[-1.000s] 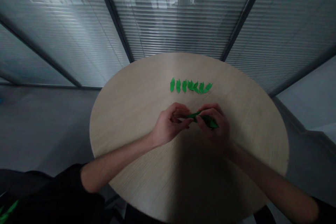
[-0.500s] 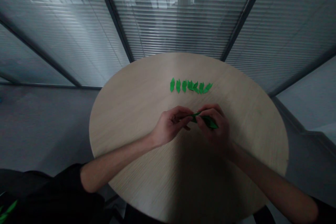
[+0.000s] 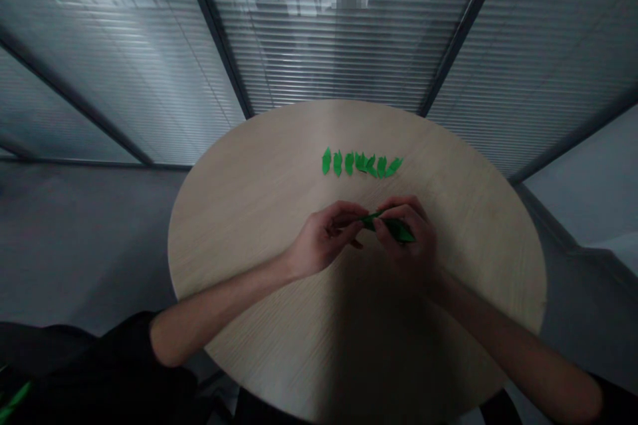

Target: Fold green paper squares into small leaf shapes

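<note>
My left hand [image 3: 319,240] comes in from the left, its thumb and fingers pinching the left end of a green folded paper piece [image 3: 401,231]. The same piece is gripped farther right by my right hand [image 3: 419,242], whose thumb and fingers close over its middle. Its wider part shows below the right fingers; some of it is hidden by them. Both hands are over the table, close together. Beyond them lie several small green folded pieces [image 3: 349,163] in a row, pointed at the ends. The rightmost piece [image 3: 393,167] leans at a slant.
The round wooden table [image 3: 239,199] stands against glass panels with blinds [image 3: 329,60]. Shadow from my arms falls over its near side. At the bottom left corner, something bright green [image 3: 16,401] lies against dark cloth, only partly in view.
Hardly anything differs. Both hands keep hold of the green paper piece in nearly the same place, and the row on the table is unchanged; the view has shifted very slightly.
</note>
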`<state>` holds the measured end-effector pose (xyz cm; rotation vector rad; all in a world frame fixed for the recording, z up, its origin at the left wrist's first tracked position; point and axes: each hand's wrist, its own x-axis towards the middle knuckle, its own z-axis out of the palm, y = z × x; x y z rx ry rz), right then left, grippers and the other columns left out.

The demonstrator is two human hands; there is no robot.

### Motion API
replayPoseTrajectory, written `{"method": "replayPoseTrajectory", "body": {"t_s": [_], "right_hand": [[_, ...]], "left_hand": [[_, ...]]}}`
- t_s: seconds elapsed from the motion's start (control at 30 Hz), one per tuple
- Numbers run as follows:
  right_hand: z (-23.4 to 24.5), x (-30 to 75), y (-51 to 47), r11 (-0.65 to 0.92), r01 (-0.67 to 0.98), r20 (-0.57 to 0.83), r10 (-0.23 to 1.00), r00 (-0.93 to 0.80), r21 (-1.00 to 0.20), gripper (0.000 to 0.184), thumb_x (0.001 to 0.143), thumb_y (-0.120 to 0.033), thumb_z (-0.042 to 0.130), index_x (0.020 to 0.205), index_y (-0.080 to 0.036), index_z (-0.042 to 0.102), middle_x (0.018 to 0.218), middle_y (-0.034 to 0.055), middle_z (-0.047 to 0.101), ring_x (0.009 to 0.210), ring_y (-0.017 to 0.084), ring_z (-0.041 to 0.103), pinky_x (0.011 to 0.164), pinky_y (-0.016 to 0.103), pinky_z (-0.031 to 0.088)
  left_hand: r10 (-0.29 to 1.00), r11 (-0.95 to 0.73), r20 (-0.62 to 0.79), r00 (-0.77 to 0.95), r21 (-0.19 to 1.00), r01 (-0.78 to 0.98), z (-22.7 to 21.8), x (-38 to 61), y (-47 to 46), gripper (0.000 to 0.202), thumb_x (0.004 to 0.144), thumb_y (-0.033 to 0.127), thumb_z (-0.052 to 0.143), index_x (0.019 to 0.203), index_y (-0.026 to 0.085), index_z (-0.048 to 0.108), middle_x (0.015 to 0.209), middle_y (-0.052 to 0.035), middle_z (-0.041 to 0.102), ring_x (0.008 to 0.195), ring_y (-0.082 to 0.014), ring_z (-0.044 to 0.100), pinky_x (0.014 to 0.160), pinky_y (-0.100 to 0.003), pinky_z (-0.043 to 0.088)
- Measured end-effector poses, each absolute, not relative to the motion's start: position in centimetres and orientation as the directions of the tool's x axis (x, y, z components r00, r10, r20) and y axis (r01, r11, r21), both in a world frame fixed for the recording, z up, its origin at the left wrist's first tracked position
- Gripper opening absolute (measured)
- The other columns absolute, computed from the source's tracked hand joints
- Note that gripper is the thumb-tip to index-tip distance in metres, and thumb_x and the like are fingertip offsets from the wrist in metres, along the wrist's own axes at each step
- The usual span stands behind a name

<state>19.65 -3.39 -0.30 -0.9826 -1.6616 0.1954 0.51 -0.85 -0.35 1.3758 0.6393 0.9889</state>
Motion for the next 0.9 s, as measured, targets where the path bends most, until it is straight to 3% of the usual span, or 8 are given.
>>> {"method": "replayPoseTrajectory", "body": {"t_s": [0.5, 0.67, 0.77, 0.9], "right_hand": [[-0.23, 19.65, -3.43, 0.626, 0.509, 0.722, 0.692, -0.013, -0.591, 0.01, 0.094, -0.018, 0.068, 0.091, -0.024, 0.062, 0.101, 0.0048, 0.063, 0.089, 0.02, 0.065, 0.079, 0.037, 0.059], [-0.07, 19.5, -3.49, 0.632, 0.497, 0.723, 0.691, -0.014, -0.595, 0.01, 0.094, -0.017, 0.068, 0.091, -0.025, 0.062, 0.1, 0.0047, 0.063, 0.088, 0.02, 0.066, 0.078, 0.037, 0.059], [-0.02, 19.39, -3.54, 0.644, 0.486, 0.724, 0.689, -0.034, -0.591, 0.01, 0.094, -0.017, 0.068, 0.091, -0.025, 0.063, 0.1, 0.0047, 0.063, 0.087, 0.019, 0.066, 0.077, 0.037, 0.06], [-0.04, 19.32, -3.57, 0.658, 0.474, 0.727, 0.685, -0.053, -0.585, 0.01, 0.094, -0.016, 0.068, 0.09, -0.024, 0.064, 0.1, 0.0048, 0.064, 0.087, 0.019, 0.066, 0.077, 0.036, 0.06]], "left_hand": [[0.837, -0.102, 0.218, 0.501, 0.963, -0.249, -0.45, 0.49, -0.82, 0.027, 0.1, 0.034, 0.068, 0.117, 0.013, 0.066, 0.108, -0.0114, 0.077, 0.097, -0.0207, 0.076, 0.074, -0.029, 0.068], [0.873, -0.077, 0.157, 0.462, 0.979, -0.189, -0.3, 0.56, -1.04, 0.035, 0.092, 0.034, 0.079, 0.119, 0.014, 0.066, 0.114, -0.0117, 0.078, 0.09, -0.019, 0.077, 0.072, -0.027, 0.067], [0.877, -0.063, 0.134, 0.462, 0.984, -0.166, -0.31, 0.65, -0.98, 0.037, 0.089, 0.035, 0.081, 0.117, 0.014, 0.069, 0.108, -0.0105, 0.08, 0.084, -0.0178, 0.078, 0.071, -0.028, 0.067], [0.87, -0.069, 0.144, 0.472, 0.983, -0.173, -0.43, 0.75, -0.81, 0.035, 0.09, 0.038, 0.08, 0.114, 0.013, 0.073, 0.106, -0.0113, 0.082, 0.088, -0.0205, 0.079, 0.072, -0.029, 0.068]]}}
